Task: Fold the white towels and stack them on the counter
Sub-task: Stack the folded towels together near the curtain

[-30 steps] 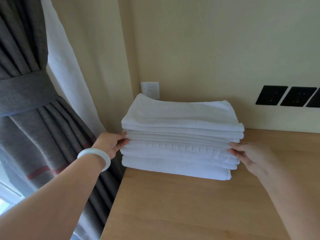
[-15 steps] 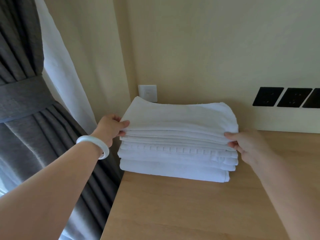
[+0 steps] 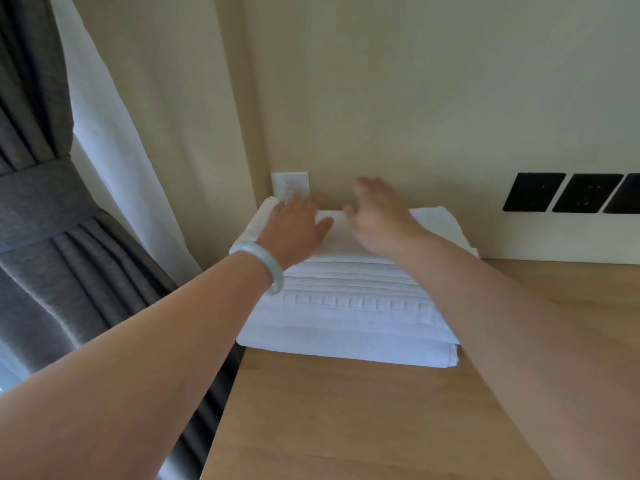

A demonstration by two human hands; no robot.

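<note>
I judge the task nearly done: towels point(image 3: 346, 306) lie stacked on the desk point(image 3: 346, 427), left hand point(image 3: 294, 230) and right hand point(image 3: 377, 225) on top, fingers point(image 3: 304, 204) straight.

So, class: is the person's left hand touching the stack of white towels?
Touching. The head view shows the left hand lying flat, palm down, on the top of the towel stack, with no gap visible beneath it.
</note>
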